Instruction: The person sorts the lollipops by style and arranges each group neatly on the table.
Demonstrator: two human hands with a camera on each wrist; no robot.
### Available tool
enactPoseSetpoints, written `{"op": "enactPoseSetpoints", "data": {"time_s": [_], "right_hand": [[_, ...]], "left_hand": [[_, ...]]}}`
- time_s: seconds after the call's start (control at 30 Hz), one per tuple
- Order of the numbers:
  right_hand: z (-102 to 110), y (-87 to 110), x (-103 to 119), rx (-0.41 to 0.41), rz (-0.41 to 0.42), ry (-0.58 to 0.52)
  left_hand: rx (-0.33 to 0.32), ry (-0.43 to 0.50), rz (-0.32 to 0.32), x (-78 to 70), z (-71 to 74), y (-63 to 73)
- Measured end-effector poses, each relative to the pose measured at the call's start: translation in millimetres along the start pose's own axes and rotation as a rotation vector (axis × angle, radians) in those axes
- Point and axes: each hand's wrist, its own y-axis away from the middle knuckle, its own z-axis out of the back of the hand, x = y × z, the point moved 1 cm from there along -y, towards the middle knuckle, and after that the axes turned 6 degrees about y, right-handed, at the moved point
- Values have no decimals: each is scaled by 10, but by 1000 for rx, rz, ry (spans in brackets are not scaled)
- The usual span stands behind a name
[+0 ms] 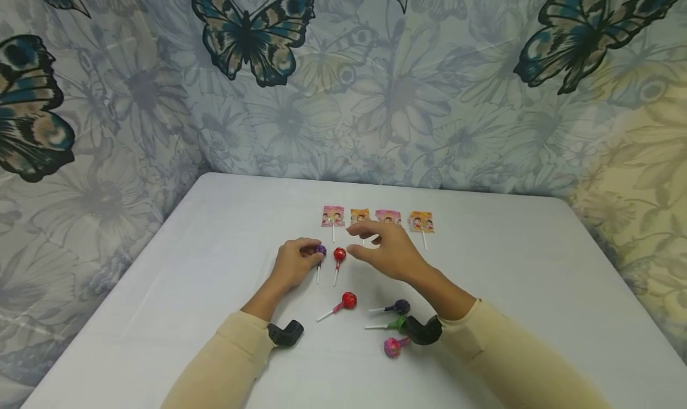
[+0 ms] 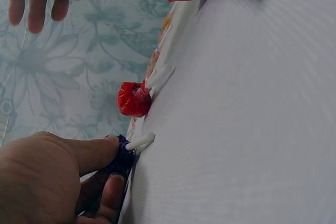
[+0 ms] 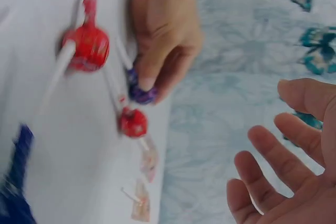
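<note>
My left hand [image 1: 294, 262] pinches the head of a purple lollipop [image 1: 321, 250] between thumb and fingers, its white stick pointing toward me. Just to the right of it lies a red lollipop [image 1: 339, 254], parallel to the purple one. My right hand [image 1: 390, 251] is held above the table with fingers spread and nothing in it, beside that red lollipop. In the right wrist view the right hand's fingers [image 3: 286, 158] are apart and slightly bent. Nearer to me lies a second red lollipop [image 1: 349, 300], its stick slanting to the left.
Behind the hands, a row of flat-wrapped lollipops in pink [image 1: 333, 216] and orange packets [image 1: 421, 222] lies on the white table [image 1: 241, 218]. Under the right forearm are a dark blue lollipop [image 1: 401, 306], a green lollipop [image 1: 398, 324] and a pink lollipop [image 1: 392, 347].
</note>
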Motion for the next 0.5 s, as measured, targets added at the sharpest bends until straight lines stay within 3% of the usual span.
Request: {"op": "enactPoseSetpoints", "data": {"time_s": [0.2,0.5], "right_hand": [[4,270,59,-66,11,-20],[-142,539,77,-85,-1,-65]], "left_hand": [[0,-15,-20,19,-1,-11],[-2,6,-1,20,-5,-1]]}}
